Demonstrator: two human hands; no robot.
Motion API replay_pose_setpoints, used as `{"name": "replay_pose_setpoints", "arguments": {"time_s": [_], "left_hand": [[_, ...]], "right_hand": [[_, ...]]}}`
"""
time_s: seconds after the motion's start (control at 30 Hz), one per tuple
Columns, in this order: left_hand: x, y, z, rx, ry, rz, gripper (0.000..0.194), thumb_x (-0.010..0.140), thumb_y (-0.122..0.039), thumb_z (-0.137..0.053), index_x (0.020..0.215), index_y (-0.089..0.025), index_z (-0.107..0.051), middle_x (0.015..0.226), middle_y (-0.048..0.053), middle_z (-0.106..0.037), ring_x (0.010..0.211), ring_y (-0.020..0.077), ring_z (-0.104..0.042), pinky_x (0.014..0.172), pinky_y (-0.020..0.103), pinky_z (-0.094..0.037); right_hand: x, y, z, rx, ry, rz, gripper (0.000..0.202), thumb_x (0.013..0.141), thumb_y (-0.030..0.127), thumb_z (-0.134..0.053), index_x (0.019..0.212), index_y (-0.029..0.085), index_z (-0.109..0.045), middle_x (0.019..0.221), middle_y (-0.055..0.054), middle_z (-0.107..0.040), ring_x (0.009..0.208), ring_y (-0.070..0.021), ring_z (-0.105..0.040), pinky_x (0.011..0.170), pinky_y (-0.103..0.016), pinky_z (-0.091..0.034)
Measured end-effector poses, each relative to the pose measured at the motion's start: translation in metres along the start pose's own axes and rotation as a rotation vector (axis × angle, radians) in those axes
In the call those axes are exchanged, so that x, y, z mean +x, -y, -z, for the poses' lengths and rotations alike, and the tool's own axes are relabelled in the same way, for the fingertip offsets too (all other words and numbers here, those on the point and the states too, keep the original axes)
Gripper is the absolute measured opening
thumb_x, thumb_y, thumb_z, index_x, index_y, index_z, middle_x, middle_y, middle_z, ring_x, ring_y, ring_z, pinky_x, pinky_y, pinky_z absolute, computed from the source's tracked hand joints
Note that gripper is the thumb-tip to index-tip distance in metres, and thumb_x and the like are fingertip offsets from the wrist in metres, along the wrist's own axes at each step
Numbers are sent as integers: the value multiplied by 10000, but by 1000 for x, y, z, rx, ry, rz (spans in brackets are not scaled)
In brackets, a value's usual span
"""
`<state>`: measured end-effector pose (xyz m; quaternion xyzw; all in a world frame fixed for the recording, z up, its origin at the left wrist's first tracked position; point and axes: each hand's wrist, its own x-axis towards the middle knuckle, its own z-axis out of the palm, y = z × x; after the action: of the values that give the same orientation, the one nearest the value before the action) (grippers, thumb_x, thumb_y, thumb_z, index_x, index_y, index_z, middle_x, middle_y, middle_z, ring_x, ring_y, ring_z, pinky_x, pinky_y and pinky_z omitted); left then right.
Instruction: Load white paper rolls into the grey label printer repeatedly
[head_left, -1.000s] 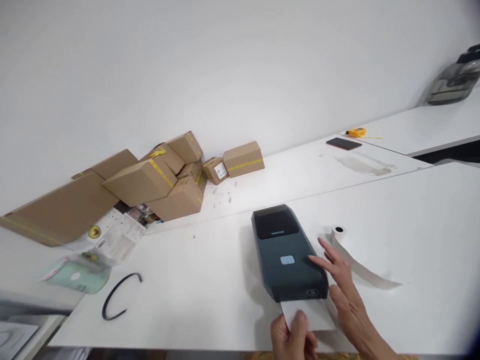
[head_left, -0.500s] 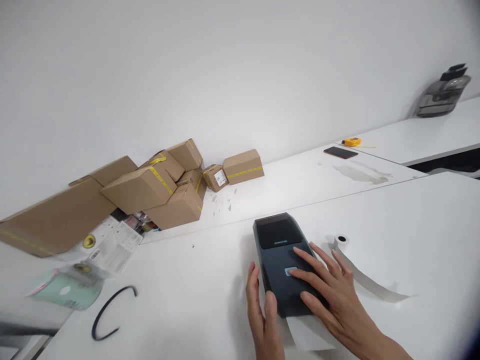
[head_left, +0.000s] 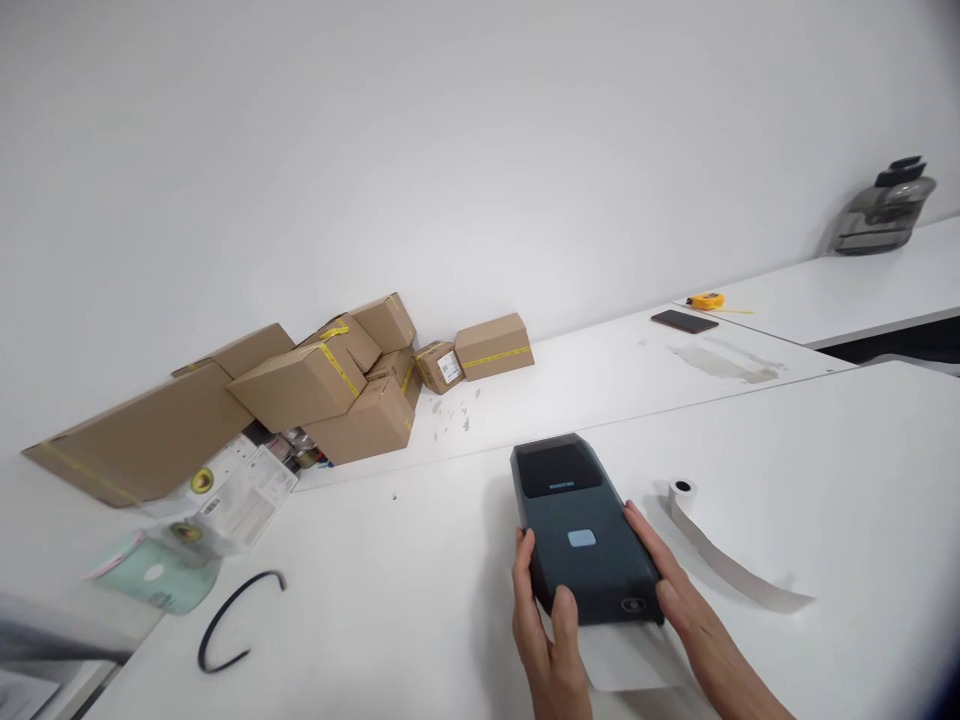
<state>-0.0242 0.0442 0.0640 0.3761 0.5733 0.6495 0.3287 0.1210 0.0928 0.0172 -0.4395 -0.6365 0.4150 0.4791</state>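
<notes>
A dark blue-grey label printer (head_left: pixel 581 568), with a black window at its far end and a pale blue button, lies between my hands over the white table. White paper (head_left: pixel 628 658) extends from under its near end. My left hand (head_left: pixel 551 635) grips the left side, its thumb on the lower left corner. Along the right edge lies my right hand (head_left: pixel 679 590), fingers pressed to the side, partly hidden behind the casing. To the right, a small paper roll (head_left: pixel 684 492) stands with its strip trailing toward me.
Cardboard boxes (head_left: pixel 300 385) are piled at the back left, with plastic packets (head_left: pixel 161 570) in front. A black curved band (head_left: pixel 217 620) lies at left. Farther right are a phone (head_left: pixel 684 321), a yellow tape measure (head_left: pixel 706 301) and a grey translucent bottle (head_left: pixel 885 210).
My right hand has left the button and top face and moved to the printer's right side. My left hand has closed against the left side. The view has shifted slightly.
</notes>
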Motion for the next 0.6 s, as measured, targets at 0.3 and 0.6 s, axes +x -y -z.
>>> {"name": "replay_pose_setpoints", "arguments": {"time_s": [0.3, 0.6], "left_hand": [[96, -59, 4, -203, 57, -158, 521, 900, -490, -559, 1319, -182, -537, 1352, 150, -625, 1273, 277, -576, 1100, 412, -411], [141, 18, -6, 41, 116, 44, 518, 803, -407, -698, 1252, -175, -587, 1407, 166, -559, 1313, 298, -510, 1062, 412, -417]], "right_hand": [[105, 86, 11, -286, -177, 522, 525, 1013, 468, -308, 1507, 295, -356, 1566, -71, -398, 1427, -312, -370, 1161, -526, -301], [220, 141, -1, -389, -246, 313, 470, 1002, 534, -285, 1163, 251, -625, 1196, -73, -691, 1117, -306, -622, 958, -484, -455]]}}
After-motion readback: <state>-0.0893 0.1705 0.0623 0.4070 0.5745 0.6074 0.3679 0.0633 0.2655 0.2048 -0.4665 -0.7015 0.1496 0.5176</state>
